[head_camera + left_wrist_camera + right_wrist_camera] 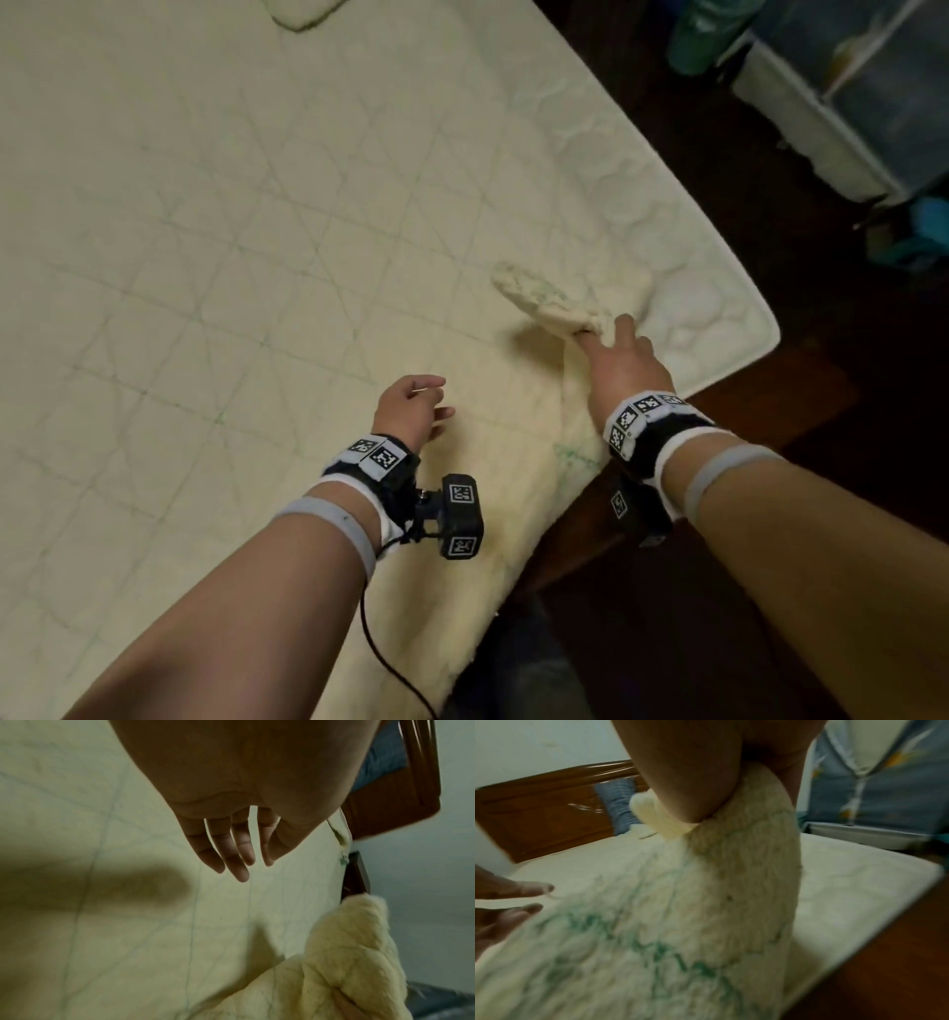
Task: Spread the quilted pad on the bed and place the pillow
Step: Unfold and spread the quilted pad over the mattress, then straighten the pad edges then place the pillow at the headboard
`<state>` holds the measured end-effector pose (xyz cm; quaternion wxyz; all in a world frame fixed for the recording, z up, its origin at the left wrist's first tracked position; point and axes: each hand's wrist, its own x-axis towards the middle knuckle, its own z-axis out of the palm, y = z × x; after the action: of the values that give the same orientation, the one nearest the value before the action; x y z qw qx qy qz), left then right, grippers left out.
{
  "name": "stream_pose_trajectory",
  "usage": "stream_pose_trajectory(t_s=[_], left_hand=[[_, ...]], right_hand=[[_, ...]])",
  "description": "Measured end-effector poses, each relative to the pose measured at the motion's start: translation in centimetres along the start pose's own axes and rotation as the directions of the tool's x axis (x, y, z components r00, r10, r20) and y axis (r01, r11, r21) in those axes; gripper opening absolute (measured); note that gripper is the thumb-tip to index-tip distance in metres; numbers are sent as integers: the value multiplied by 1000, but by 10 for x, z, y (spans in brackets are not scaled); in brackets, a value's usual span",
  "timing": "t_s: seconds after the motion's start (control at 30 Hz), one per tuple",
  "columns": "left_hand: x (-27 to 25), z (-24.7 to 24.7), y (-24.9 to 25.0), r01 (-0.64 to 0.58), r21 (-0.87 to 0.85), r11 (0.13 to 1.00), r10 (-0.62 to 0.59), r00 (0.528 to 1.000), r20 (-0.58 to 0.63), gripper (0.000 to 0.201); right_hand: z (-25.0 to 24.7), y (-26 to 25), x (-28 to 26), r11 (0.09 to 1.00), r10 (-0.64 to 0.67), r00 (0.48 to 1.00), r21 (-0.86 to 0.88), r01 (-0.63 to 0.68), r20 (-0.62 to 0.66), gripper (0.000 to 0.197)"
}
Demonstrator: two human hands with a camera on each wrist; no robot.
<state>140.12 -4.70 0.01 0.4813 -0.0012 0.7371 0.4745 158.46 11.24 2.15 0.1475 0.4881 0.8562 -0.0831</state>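
A cream quilted pad [257, 257] with green stitch lines covers most of the bed. Its near right corner [554, 303] is folded up off the white mattress [693, 288]. My right hand [616, 349] grips that corner, and the fleecy underside [731, 882] hangs from its fingers. My left hand [416, 406] hovers open just above the pad [128, 923], fingers [231, 852] straight and holding nothing. A blue checked pillow [618, 805] leans against the wooden headboard [539, 811] at the far end.
The mattress's near right corner lies bare beside the pad. A wooden bed frame [590, 534] runs along the near edge over dark floor. White plastic storage drawers [847, 103] and a blue object [924, 226] stand at the right. A cream fold [303, 13] lies at the far edge.
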Motion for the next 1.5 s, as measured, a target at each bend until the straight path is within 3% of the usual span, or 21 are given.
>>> stream_pose_trajectory(t_s=[0.1,0.17,0.23,0.3,0.33,0.4,0.47,0.6,0.67,0.83,0.9,1.0,1.23,1.5], left_hand=[[-14,54,-6,-10,75,997,2,995,101,24],[-20,87,-15,-18,125,992,-1,988,152,23],[-23,117,-29,-23,186,982,-13,982,191,22],[-25,143,-48,-22,249,968,-36,974,225,22],[-27,155,-56,-17,275,961,-52,969,240,23],[-36,177,-67,-1,314,949,-86,961,263,23],[-49,200,-65,-1,332,943,-99,954,284,23],[-78,257,-37,-85,357,930,-47,938,344,24],[-102,290,-16,-139,364,921,-13,923,385,25],[-181,398,49,-287,352,891,72,854,515,22],[-210,452,72,-343,338,877,110,826,553,17],[-252,541,102,-409,288,866,169,781,601,10],[-323,728,138,-490,250,835,198,692,694,18],[-325,865,245,-544,69,836,331,601,727,17]], right_hand=[[14,74,-37,979,202,978,8,-203,45,79],[35,121,-62,920,379,920,63,-386,96,82],[66,163,-85,796,560,796,114,-594,230,87],[100,195,-108,663,645,639,109,-741,419,96],[113,206,-118,623,644,592,118,-773,484,96],[124,219,-138,580,635,567,162,-799,525,82],[122,231,-152,547,639,587,243,-801,497,66],[85,269,-162,456,618,665,498,-738,419,55],[59,293,-163,366,615,692,641,-674,377,51],[-18,377,-168,38,603,730,902,-429,322,36],[-57,416,-173,-14,584,761,940,-340,284,34],[-101,494,-181,6,579,789,967,-254,204,30],[-201,678,-207,161,593,804,971,-179,50,24],[-311,788,-107,240,547,833,969,-65,-80,26]])
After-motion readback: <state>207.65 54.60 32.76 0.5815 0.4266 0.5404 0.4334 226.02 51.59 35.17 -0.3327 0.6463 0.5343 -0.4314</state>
